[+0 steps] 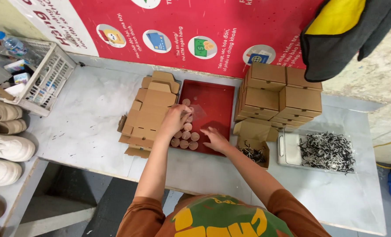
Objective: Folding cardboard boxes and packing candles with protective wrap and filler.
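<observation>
Small tan cylinders (186, 136) being gathered in red tray (213, 105).
Left hand (174, 118) closed on one cylinder; right hand (215, 138) spread flat beside the cluster. Judged light, rigid, roll-prone; best pinched by the sides.

Wht basket (51, 74) w/ bottle (10, 42), shoes (5, 147), folded boxes (281, 94).

A red tray (213, 98) is seen — plain inside — with small tan round pieces (184, 137) in it. Brown flat cardboard (149, 112) and brown folded boxes (283, 92) are shown on a whitish, scuffed table (99, 105). Black-and-white shreds (327, 151) are held in a white tub (285, 149). A red poster (195, 30) — dotted with white circles — and a white basket (51, 74) are also shown.
</observation>
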